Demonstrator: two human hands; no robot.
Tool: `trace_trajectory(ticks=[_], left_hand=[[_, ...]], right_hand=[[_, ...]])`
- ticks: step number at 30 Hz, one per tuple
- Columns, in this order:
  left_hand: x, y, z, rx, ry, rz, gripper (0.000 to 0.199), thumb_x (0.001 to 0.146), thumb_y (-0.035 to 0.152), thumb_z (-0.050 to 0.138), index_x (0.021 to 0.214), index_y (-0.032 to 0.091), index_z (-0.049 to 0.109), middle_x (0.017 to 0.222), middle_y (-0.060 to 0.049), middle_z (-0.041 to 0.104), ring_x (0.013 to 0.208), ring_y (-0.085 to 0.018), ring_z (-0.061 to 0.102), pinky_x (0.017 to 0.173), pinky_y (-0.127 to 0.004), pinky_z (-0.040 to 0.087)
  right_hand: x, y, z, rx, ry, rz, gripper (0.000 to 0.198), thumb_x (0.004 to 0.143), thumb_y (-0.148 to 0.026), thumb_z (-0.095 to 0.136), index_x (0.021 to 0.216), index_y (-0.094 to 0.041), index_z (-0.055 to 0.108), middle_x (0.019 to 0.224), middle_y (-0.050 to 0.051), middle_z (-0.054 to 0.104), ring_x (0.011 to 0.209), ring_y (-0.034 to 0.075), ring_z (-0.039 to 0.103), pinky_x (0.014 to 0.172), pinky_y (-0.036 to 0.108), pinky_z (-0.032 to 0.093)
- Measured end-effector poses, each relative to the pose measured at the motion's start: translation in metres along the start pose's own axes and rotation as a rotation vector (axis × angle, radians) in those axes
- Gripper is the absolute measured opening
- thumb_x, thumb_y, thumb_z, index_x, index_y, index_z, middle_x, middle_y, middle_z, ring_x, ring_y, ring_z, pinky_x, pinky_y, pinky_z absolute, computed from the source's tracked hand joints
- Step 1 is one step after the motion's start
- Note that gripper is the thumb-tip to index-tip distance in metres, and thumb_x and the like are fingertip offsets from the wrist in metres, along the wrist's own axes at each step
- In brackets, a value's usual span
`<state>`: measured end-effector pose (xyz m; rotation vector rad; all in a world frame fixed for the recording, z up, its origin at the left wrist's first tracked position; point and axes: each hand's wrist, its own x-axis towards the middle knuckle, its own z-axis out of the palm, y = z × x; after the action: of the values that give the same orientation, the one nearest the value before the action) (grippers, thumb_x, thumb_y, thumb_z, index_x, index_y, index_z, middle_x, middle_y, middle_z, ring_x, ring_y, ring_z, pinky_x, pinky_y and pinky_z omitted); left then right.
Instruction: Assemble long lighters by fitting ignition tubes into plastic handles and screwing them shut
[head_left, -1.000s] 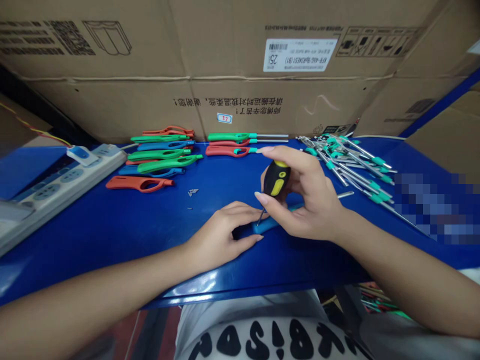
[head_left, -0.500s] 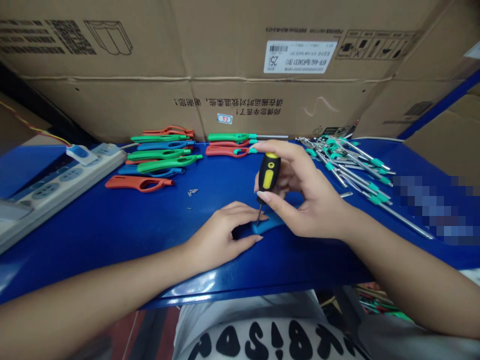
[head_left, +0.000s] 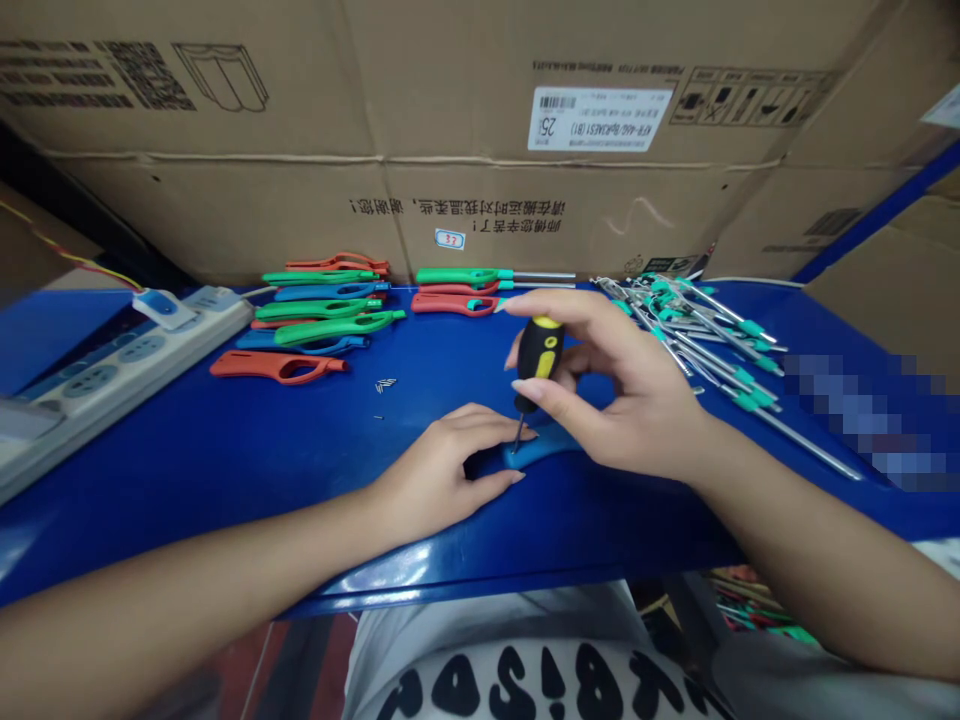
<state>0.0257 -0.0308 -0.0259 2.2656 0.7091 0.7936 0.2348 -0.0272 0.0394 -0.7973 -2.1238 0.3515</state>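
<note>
My right hand (head_left: 607, 390) is closed round a black and yellow screwdriver (head_left: 541, 350), which stands nearly upright. Its thin tip meets the end of a blue lighter (head_left: 544, 445) lying on the table. Thumb and fingers of my left hand (head_left: 457, 455) grip that same end from both sides. The lighter's other end is hidden behind my right hand. A small pile of screws (head_left: 385, 384) lies beyond my left hand, with a single screw (head_left: 379, 417) a little nearer.
Several red, green and blue lighter casings (head_left: 322, 325) lie at the back left. Two lighters with metal rods (head_left: 480, 276) rest at the back middle. Metal rods with teal parts (head_left: 720, 340) are heaped right. A power strip (head_left: 127, 365) runs along the left; cardboard (head_left: 300, 200) stands behind.
The screwdriver's handle has tilted slightly to the right and turned a little, with my right hand moving along. Its tip stays at the lighter's end. My left hand has not moved.
</note>
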Motion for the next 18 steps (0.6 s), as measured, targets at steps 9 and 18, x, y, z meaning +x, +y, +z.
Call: trace_trajectory(ticks=[9, 18], left_hand=[[-0.0001, -0.0005, 0.0001, -0.008, 0.005, 0.018, 0.034, 0.088, 0.021, 0.073, 0.122, 0.02, 0.068, 0.118, -0.007, 0.075, 0.113, -0.024, 0.066, 0.102, -0.042, 0.052], [0.0005, -0.0008, 0.0004, -0.015, 0.006, 0.027, 0.032, 0.089, 0.021, 0.072, 0.121, 0.023, 0.07, 0.118, -0.007, 0.075, 0.114, -0.024, 0.066, 0.103, -0.045, 0.051]], right_hand=[[0.0009, -0.0058, -0.0066, -0.056, -0.011, -0.029, 0.045, 0.106, -0.029, 0.039, 0.151, -0.028, 0.041, 0.124, 0.005, 0.07, 0.077, 0.013, 0.07, 0.07, 0.03, 0.063], [-0.0006, -0.0036, -0.0052, -0.302, 0.163, -0.148, 0.033, 0.099, -0.041, 0.057, 0.128, -0.026, 0.064, 0.113, 0.006, 0.074, 0.091, 0.022, 0.072, 0.082, 0.035, 0.061]])
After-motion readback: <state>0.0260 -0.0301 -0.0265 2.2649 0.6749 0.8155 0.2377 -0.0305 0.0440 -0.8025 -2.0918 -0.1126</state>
